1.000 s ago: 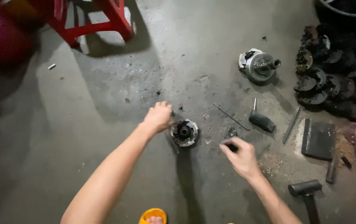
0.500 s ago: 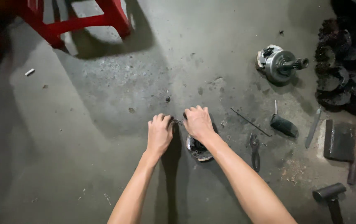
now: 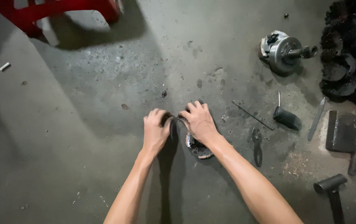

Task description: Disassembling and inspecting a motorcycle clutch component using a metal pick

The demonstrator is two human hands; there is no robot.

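A mechanic's workshop is showing here: around the pliers (image 3: 257,146), a hammer (image 3: 330,187), a screwdriver (image 3: 286,116) and greasy engine parts (image 3: 285,50) are lying on the stained concrete floor (image 3: 82,137).

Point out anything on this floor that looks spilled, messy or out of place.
Dark spots stain the concrete floor above the left hand and right hand, which cover a round metal part. Pale sawdust-like debris lies beside the pliers. Tools are scattered loosely; nothing looks broken.
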